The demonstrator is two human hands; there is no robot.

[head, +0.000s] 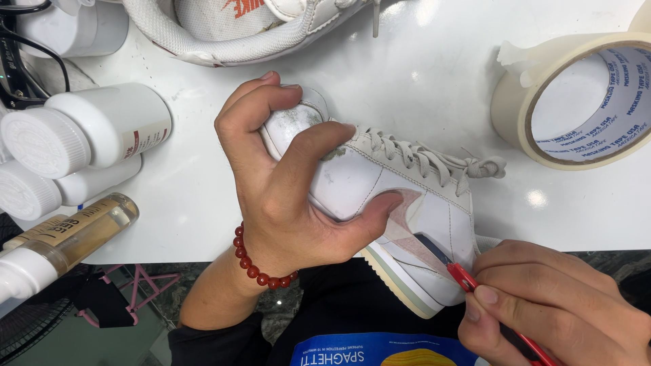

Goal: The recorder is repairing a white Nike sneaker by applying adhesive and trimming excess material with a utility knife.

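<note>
White lace-up leather sneaker tipped on its side at the white table's near edge. Left hand, red bead bracelet on the wrist, fingers wrapped tight over the toe. Right hand pinches a thin red tool, tip touching the heel panel. Masking tape roll right, white plastic bottles left.

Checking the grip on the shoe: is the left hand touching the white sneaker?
Touching. The head view shows the left hand wrapped around the toe of the white laced sneaker, thumb pressed on its side.
</note>
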